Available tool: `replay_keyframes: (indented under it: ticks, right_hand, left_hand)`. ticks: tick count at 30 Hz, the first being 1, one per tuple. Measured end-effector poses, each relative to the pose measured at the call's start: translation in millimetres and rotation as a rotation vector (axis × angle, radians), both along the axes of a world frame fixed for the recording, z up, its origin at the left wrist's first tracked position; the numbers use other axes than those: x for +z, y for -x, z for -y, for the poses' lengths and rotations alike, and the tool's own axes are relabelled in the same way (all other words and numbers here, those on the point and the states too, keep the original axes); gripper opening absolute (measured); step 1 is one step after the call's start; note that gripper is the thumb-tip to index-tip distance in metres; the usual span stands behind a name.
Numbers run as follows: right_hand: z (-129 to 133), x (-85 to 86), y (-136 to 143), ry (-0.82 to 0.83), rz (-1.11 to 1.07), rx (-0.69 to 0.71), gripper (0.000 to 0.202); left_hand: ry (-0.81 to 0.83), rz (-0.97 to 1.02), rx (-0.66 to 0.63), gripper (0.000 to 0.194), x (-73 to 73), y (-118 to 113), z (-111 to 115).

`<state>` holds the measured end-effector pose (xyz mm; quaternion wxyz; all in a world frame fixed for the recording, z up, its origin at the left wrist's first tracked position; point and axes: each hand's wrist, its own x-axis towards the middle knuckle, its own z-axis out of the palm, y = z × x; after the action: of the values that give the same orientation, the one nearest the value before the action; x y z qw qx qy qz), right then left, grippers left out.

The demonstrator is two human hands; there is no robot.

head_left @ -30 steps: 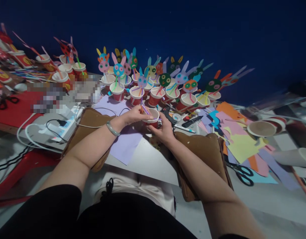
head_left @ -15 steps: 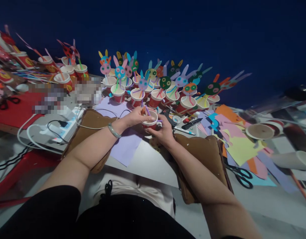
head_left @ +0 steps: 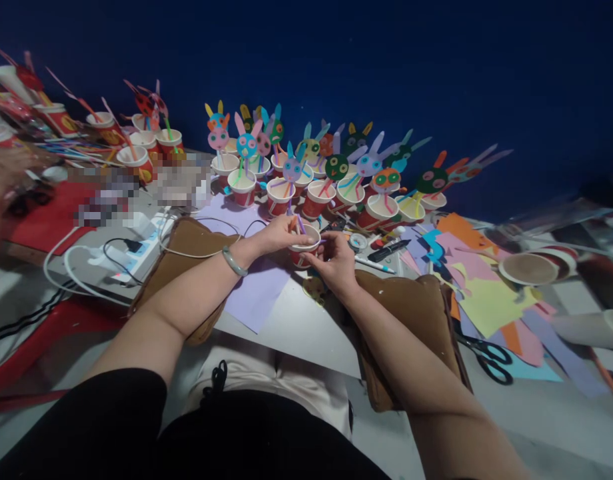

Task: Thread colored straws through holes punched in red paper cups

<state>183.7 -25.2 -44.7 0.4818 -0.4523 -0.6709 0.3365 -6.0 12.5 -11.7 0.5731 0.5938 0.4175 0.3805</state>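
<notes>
A red and white paper cup (head_left: pixel 303 257) is held over the table, its open rim tilted towards me. My left hand (head_left: pixel 279 235) grips its left side, thumb over the rim, beside a thin purple strip (head_left: pixel 300 225) standing in the cup. At the cup's right side, my right hand (head_left: pixel 338 262) is closed with the thumb against the wall. A short purple end shows by its fingers; whether they pinch it is unclear. Beyond stand several finished-looking paper cups (head_left: pixel 320 199) with colourful paper rabbit heads (head_left: pixel 291 170) on strips.
Brown cushions (head_left: pixel 409 313) lie under my forearms, with lilac paper (head_left: pixel 256 297) between them. Black scissors (head_left: pixel 491 360) and coloured paper scraps (head_left: pixel 491 303) lie right. A power strip (head_left: pixel 141 257) with cables is left. Another person's blurred hand (head_left: pixel 6 173) is at far left.
My right hand has shifted from cradling the cup to fingertips closed at its right side. My left hand still holds the cup. Another person's hand has come in at far left.
</notes>
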Motion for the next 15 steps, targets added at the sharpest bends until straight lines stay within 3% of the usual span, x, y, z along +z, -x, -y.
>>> replay_keyframes:
  ticks: [7,15]
  right_hand:
    - [1.5,2.8,1.6,0.024,-0.031,0.022,0.051]
    - [0.7,2.2,-1.6,0.023,-0.087,0.053,0.048]
  left_hand:
    - [-0.086,-0.064,-0.012,0.038,-0.2,1.7,-0.3]
    - [-0.038,-0.026,-0.084,0.048,1.0,1.2,2.3]
